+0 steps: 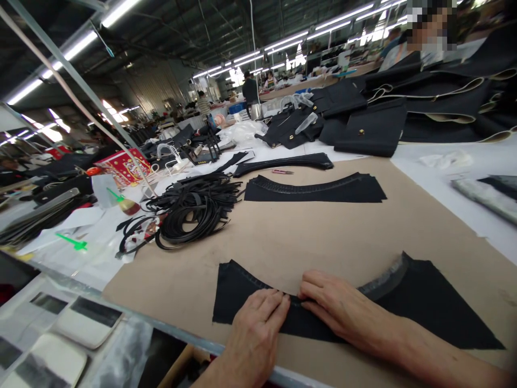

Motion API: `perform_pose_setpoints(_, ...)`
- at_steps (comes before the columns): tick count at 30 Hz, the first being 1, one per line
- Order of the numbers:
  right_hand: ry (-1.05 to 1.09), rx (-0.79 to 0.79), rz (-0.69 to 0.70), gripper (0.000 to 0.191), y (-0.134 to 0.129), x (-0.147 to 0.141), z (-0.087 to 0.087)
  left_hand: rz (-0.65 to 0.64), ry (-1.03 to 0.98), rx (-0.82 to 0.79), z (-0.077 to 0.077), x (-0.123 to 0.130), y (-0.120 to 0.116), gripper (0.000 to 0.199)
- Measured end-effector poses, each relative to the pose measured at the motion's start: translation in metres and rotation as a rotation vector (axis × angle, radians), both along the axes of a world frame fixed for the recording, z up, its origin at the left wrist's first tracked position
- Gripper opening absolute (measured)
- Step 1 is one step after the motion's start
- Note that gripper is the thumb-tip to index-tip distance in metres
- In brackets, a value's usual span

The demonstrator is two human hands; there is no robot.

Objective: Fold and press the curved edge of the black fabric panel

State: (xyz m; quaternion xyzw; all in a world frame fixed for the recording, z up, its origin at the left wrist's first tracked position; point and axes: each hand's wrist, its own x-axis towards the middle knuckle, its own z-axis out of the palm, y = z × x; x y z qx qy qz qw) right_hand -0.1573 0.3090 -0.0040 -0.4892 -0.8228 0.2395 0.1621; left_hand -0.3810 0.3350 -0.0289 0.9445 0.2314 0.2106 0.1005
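A black fabric piece (436, 307) with a curved upper edge lies flat on brown paper in front of me. A darker, shiny strip (383, 280) runs along that curve. My left hand (258, 323) has its fingers closed together and pressed onto the edge near the curve's lowest part. Just to the right, my right hand (339, 302) pinches the same edge between thumb and fingers. The fingertips of both hands are close together. Farther back, a similar stack of black curved pieces (315, 193) lies on the paper.
Coiled black strips (194, 210) lie at the left, beside a squeeze bottle (128, 205) with a green nozzle. Small pink-handled snips (283, 172) rest behind the stack. Black bags (367, 129) are heaped at the back right. The table edge (161, 327) runs along the lower left.
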Motion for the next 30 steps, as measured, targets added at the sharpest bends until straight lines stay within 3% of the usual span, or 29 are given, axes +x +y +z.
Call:
perform_pose_setpoints(9,0.048,-0.09,-0.085,0.013,-0.006,0.0,0.004,0.052,-0.023,-0.22,0.019,-0.013,0.015,0.035)
perform_pose_setpoints(12,0.068,-0.102,-0.108,0.012,-0.005,-0.001,0.004,0.191,-0.085,-0.259,0.023,-0.001,0.014,0.024)
perform_pose_setpoints(14,0.074,-0.097,-0.106,0.012,-0.004,0.0,0.003,0.25,-0.091,-0.311,0.024,0.012,0.012,0.03)
perform_pose_setpoints(19,0.08,-0.084,-0.099,0.012,-0.004,0.0,-0.001,0.212,-0.031,-0.445,0.025,0.034,0.011,0.032)
perform_pose_setpoints(24,0.075,-0.026,-0.059,0.011,-0.007,0.003,-0.003,0.183,-0.023,-0.345,0.015,0.033,0.001,0.028)
perform_pose_setpoints(30,0.079,-0.048,-0.055,0.011,-0.01,0.005,-0.001,0.047,-0.12,-0.168,-0.001,0.019,-0.014,0.036)
